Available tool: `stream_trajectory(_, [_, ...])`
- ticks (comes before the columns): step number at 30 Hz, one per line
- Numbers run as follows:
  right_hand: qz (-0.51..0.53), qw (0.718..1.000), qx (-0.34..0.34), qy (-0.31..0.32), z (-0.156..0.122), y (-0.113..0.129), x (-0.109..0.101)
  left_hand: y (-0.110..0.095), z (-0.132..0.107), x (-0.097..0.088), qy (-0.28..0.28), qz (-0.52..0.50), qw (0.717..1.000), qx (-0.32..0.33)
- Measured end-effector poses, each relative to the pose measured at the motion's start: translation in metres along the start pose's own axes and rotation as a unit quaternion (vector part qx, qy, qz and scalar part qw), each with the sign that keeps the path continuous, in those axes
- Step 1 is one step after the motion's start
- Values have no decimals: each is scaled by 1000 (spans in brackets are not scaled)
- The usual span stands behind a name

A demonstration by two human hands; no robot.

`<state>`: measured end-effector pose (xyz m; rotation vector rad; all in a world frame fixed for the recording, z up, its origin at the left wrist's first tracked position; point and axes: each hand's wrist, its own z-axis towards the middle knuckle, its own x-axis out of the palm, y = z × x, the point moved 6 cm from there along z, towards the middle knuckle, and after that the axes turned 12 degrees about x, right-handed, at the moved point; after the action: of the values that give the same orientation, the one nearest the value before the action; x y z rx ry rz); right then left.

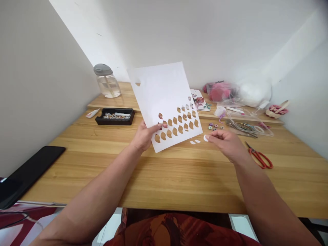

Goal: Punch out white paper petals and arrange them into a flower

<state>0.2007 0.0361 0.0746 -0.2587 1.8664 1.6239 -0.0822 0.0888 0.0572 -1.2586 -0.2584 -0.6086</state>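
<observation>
Two hands: our left hand (146, 136) pinched the perforated white sheet (161, 89) above the wood-grain desk (179, 181); our right hand (227, 141) pinched a white paper leaf (206, 138) near the sheet.
Raised shelf (126, 94): partly blocked by our sheet, it bore a lidded water bottle (109, 83).
Black bead tray (112, 122): sat left of our sheet.
Red-handled scissors (253, 151): lay right of our hands.
Pale walls (205, 34): closed in our desk.

Right fingers (217, 134) in a pinch
</observation>
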Motion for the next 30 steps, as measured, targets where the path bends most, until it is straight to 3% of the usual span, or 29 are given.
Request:
stream_trajectory(3, [-61,998,30,20,-1,-25,10,-3,3,-7,-28,14,999,14])
stream_trajectory(7, [-109,990,64,57,0,-37,26,-7,5,-13,-46,19,999,20])
stream_trajectory(15, [-127,991,-24,-30,3,-35,19,-5,4,-11,-43,8,999,5])
stream_trajectory(24, [-204,968,-135,-53,-1,-30,32,-3,5,-10,-22,-9,1000,-3])
stream_trajectory(30, [-209,971,-98,-57,6,-32,37,-2,4,-10,-16,-2,1000,3])
